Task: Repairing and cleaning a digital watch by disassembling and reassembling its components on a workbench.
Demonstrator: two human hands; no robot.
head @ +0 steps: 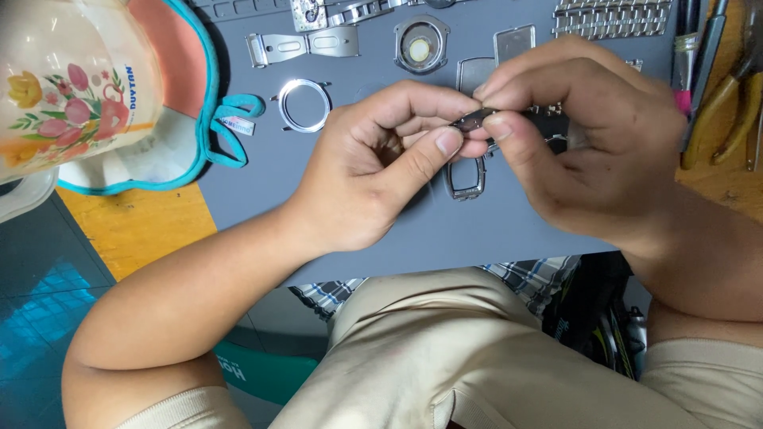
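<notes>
Up-left of my grip, I'm seeing a floral plastic jug [71,87] and a small white label [238,125]. My left hand [373,171] and right hand [588,135] are pinching a small metal watch part [475,119], mostly hidden by my fingertips.

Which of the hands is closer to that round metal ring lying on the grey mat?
Left. The left hand sits just right of the ring, not touching it. The right hand is farther right, beyond the left, pinching a small metal part with it.
</notes>
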